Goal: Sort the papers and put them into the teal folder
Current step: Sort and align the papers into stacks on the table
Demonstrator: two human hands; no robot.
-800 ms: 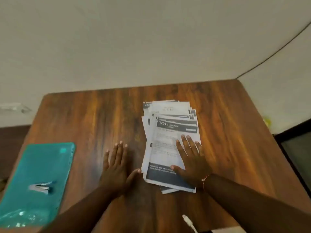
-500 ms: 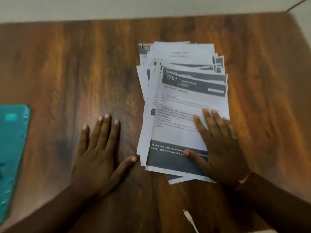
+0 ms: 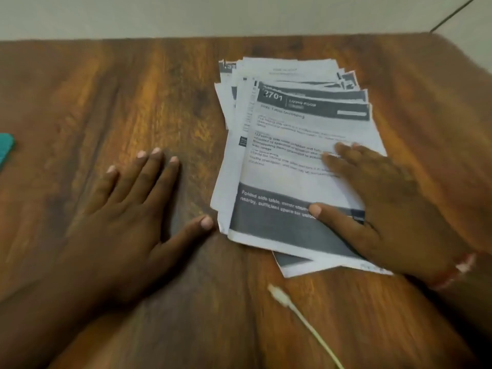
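Wood-grain table (image 3: 133, 89) fills the head view, with a pale wall (image 3: 213, 14) along the far edge. I only have this one camera, so everything below comes from it.

Papers (image 3: 279, 177): loose fanned stack, right of centre on the table. Edges aren't squared, and sheets stick out at the far and near ends. Top sheet shows "2701" in a dark header; the finer print is too blurred to read. As far as I can judge, nothing is sorted yet.

Teal folder (image 3: 4, 149): only a corner shows at the left frame edge, well apart from the stack. Can't tell if it's open.

Right hand (image 3: 391, 209): flat on the near right part of the stack, fingers straight and spread, thumb on the dark footer band. No curl or pinch, so it's pressing, not holding. My read: it's pinning the pile so it doesn't slide while it gets squared up or the top sheet comes off.

Left hand (image 3: 125, 222): palm down on bare wood, fingers straight, holding nothing. Thumb tip is just beside the stack's near left corner; can't tell if it touches. Probably a stop for that edge, or ready to lift a sheet.

Wristband (image 3: 463, 265) on the right wrist. White cable (image 3: 281, 298) near the stack's near edge, not touching it; lying or dangling, can't tell.
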